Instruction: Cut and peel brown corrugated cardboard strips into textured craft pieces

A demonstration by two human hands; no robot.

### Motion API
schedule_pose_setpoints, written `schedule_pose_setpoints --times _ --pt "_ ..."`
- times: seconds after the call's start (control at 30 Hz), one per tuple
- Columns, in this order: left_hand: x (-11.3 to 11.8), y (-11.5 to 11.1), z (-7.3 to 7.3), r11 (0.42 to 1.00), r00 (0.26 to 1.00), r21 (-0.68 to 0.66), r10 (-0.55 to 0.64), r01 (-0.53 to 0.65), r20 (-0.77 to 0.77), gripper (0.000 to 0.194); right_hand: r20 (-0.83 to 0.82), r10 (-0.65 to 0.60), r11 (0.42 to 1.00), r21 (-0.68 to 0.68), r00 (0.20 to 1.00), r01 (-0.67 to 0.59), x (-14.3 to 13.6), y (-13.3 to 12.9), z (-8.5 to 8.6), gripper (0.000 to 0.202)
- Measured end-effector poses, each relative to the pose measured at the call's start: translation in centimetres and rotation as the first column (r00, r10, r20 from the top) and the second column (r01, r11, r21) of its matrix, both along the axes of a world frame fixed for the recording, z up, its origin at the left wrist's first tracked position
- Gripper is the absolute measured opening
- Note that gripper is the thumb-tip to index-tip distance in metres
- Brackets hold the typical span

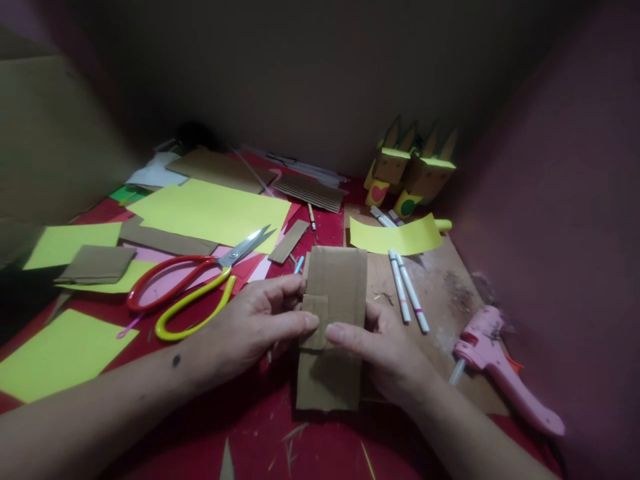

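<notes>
A long brown cardboard strip [340, 277] is held upright between my two hands, above the red tabletop. Against its left side lies a smaller cardboard piece [316, 307], its lower edge near the strip's middle. My left hand [270, 317] pinches the small piece and the strip's left edge, thumb in front and fingers behind. From the right, my right hand [377, 340] grips the strip, its thumb lying across the front and its fingers mostly hidden behind. Left of my left hand lie large scissors [220, 270] with one red and one yellow handle, blades apart.
Yellow paper sheets [215, 210] and cardboard scraps [100, 263] cover the left side. On the right, a cardboard board [440, 267] bears white markers [407, 290], a curved yellow paper strip [395, 235] and a pink glue gun [493, 353]. Two cardboard figures [415, 170] stand behind, near the wall.
</notes>
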State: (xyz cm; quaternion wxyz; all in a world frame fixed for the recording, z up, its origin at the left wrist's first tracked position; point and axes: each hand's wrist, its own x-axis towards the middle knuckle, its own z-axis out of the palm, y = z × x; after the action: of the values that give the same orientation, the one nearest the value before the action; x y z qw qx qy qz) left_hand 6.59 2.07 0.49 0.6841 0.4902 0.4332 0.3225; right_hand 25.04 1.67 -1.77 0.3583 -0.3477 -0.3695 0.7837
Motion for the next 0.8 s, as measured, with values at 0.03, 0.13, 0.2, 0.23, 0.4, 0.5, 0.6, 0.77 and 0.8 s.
schedule_pose_setpoints --times 0.03,0.13,0.2,0.23,0.4,0.5,0.6,0.77,0.8 --pt "0.1 0.0 0.0 1.000 1.000 0.007 -0.003 0.003 -0.003 0.031 0.010 -0.021 1.000 -0.005 1.000 0.021 -0.1 0.0 0.0 0.041" --pt "0.3 -0.1 0.0 1.000 1.000 0.003 -0.012 0.012 -0.008 0.025 0.035 -0.059 0.998 -0.012 0.998 0.059 -0.3 -0.1 0.2 0.040" --pt "0.4 0.0 -0.2 0.999 1.000 -0.035 -0.012 0.012 -0.022 0.020 0.025 -0.062 0.998 -0.018 0.998 0.062 -0.5 -0.2 0.4 0.041" --pt "0.4 0.0 -0.3 0.998 1.000 -0.066 -0.012 0.010 -0.019 0.017 0.010 -0.054 0.998 -0.024 0.998 0.055 -0.6 -0.2 0.4 0.042" --pt "0.4 0.2 -1.0 0.978 0.992 -0.208 0.023 0.003 0.124 0.016 -0.046 0.004 0.999 -0.050 0.999 -0.006 -0.7 0.1 0.6 0.041" --pt "0.5 0.2 -1.1 0.970 0.980 -0.245 0.048 0.001 0.194 0.019 -0.063 0.003 0.996 -0.092 0.998 -0.009 -0.6 0.1 0.6 0.042" --pt "0.5 0.2 -1.2 0.959 0.967 -0.282 0.064 0.009 0.248 0.020 -0.086 0.013 0.993 -0.120 0.996 -0.023 -0.5 0.2 0.5 0.042" --pt "0.4 0.4 -1.5 0.948 0.959 -0.307 0.010 0.082 0.285 0.030 -0.051 0.012 0.992 -0.126 0.999 -0.018 -0.4 0.3 0.4 0.041" --pt "0.4 0.5 -1.5 0.948 0.958 -0.305 0.003 0.088 0.285 0.032 -0.043 0.012 0.991 -0.130 0.999 -0.018 -0.4 0.3 0.4 0.042"
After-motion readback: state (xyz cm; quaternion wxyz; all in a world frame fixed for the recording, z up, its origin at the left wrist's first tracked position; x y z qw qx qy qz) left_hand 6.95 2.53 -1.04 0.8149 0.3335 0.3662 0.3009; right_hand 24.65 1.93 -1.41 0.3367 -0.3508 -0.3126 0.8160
